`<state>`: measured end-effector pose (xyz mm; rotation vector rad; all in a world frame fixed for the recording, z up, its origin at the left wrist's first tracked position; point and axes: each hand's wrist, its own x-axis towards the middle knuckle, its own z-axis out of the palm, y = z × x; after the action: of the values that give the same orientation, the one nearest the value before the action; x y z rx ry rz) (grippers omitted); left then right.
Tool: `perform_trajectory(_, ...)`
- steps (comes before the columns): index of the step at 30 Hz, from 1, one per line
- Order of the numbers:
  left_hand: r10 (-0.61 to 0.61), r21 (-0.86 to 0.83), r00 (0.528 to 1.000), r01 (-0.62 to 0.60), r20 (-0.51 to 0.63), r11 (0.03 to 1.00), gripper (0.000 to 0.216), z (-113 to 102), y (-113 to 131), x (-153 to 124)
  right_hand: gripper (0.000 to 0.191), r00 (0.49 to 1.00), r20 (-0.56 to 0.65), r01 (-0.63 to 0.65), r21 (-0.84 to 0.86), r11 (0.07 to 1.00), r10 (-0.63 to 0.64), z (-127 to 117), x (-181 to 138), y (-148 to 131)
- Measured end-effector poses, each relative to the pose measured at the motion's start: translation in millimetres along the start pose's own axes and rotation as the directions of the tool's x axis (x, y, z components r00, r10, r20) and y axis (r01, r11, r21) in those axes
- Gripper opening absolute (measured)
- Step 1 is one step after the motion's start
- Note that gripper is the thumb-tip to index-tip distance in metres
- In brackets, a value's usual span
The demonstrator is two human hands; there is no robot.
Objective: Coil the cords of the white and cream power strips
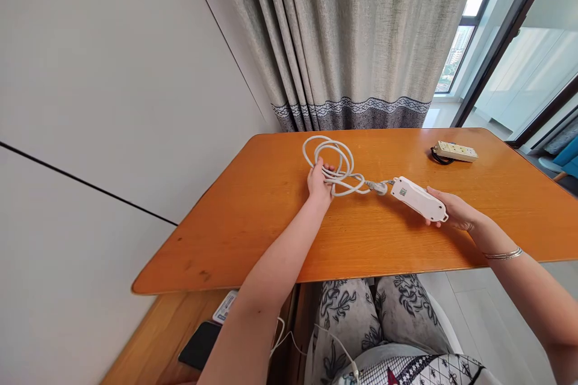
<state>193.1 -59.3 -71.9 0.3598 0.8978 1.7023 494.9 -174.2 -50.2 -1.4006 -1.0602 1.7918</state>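
My left hand (320,180) is closed around part of a coiled white cable (345,162) over the table. The loops spread above and to the right of the fingers. At the cable's right end a plug (378,187) lies close to a white power strip (419,199). My right hand (451,210) grips that strip by its right end, with the underside and its small printed code turned up toward me. Some fingers of both hands are hidden behind what they hold.
The orange-brown wooden table (253,222) has a second power strip (457,151) with a black cord at its far right. A curtain (361,42) hangs behind it. Lower left, a dark phone-like slab (200,344) and a small white box (224,307) lie on a lower surface.
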Motion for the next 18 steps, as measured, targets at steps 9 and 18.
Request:
perform_trajectory(9, -0.059, -0.145, 0.981, 0.032, -0.182, 0.989, 0.036, -7, 20, 29, 0.042, 0.986, 0.167, -0.038, 0.036, 0.999, 0.031, 11, 10, 13)
perform_trajectory(18, 0.220, -0.025, 0.937, -0.235, -0.270, 0.972, 0.016, -33, 69, 68, 0.070, 0.958, -0.070, 0.250, -0.278, 0.928, -0.279, -19, -4, 8)
